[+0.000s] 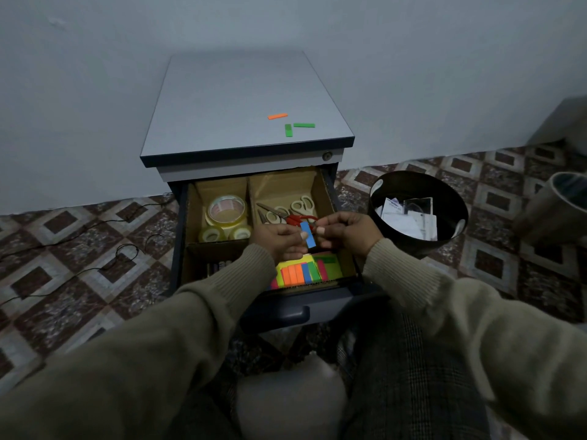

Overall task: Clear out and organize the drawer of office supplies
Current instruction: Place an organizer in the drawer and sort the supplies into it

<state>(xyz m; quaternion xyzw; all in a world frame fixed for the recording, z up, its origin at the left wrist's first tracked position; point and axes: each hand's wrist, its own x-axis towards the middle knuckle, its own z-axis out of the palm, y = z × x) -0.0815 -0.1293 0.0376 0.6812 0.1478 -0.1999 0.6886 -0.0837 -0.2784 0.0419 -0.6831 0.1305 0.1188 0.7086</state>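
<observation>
Pinching one thin blue paper strip [308,234] — left hand [279,241], right hand [347,231] — above the cardboard-divided drawer [330,198].

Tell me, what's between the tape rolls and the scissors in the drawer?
A brown cardboard divider stands between the tape rolls and the scissors, splitting the drawer's back into two compartments. The head view shows it.

There is only one view, from a camera worn on the person's head. It looks forward and down. The wide lens bends the edges of the picture. The open drawer [266,236] sits close, in the middle. Both sleeves reach in from the bottom corners. The wall [95,90] fills the top, and the patterned floor [63,249] shows at the left and right.
</observation>
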